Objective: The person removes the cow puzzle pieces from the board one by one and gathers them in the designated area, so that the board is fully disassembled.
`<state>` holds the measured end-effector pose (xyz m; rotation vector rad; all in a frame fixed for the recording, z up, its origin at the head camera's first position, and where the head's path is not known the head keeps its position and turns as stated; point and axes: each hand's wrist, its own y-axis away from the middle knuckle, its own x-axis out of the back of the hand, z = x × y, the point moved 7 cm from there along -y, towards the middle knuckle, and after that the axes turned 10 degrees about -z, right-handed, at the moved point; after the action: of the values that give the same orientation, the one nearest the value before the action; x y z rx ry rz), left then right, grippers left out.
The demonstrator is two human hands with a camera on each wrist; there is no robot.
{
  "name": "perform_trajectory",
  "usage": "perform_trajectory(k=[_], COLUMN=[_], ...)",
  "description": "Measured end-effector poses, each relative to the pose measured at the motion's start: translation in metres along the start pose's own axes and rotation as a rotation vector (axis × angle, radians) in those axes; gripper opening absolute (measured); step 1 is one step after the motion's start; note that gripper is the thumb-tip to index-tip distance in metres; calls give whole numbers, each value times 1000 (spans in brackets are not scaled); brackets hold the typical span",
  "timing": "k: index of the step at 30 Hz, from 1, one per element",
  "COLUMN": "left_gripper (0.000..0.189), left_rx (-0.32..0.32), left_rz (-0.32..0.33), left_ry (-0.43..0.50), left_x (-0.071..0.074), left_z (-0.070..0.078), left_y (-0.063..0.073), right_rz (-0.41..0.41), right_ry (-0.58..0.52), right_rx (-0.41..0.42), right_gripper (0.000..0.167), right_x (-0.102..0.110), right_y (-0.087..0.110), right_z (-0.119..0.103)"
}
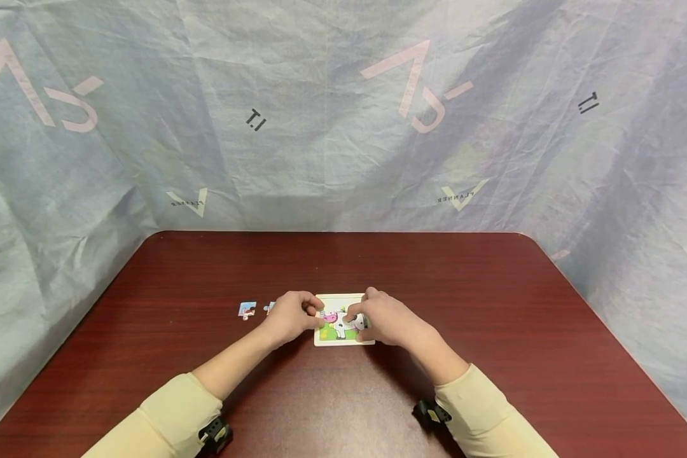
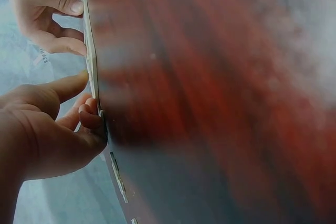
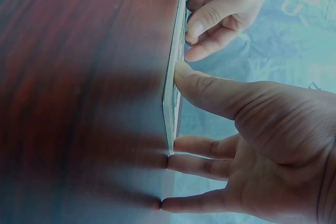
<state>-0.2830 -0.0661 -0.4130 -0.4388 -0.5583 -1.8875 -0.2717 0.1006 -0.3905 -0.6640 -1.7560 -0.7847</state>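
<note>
A small square jigsaw board [image 1: 343, 343] with a white rim lies flat on the table, showing a black-and-white cow [image 1: 340, 326] with a pink muzzle on green. At its left edge is my left hand [image 1: 286, 318], thumb touching the board and the other fingers bent close to the side. My right hand [image 1: 392, 318] spreads over the right side, thumb and a finger on the picture. In the right wrist view the board's edge [image 3: 169, 98] looks thin, and the outer fingers [image 3: 199, 201] of that hand stretch straight down to the tabletop.
Left of the board lies a loose blue jigsaw piece [image 1: 247, 309]. Another piece [image 1: 268, 308] is partly hidden behind my left hand. The dark red table [image 1: 343, 394] ends at a hanging grey cloth [image 1: 332, 159] behind and at both sides.
</note>
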Motion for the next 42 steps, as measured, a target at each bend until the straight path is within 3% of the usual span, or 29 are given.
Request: perform_trajectory(k=[16, 42], left_gripper=[17, 13], left_rx=[63, -23], left_rz=[15, 86], left_ry=[-44, -109], left_x=[-3, 2], left_z=[3, 11], left_y=[-2, 0], right_rz=[10, 2], right_ry=[2, 3], right_rx=[15, 11], right_gripper=[32, 31], right_x=[1, 1], right_y=[0, 1], right_z=[-1, -2])
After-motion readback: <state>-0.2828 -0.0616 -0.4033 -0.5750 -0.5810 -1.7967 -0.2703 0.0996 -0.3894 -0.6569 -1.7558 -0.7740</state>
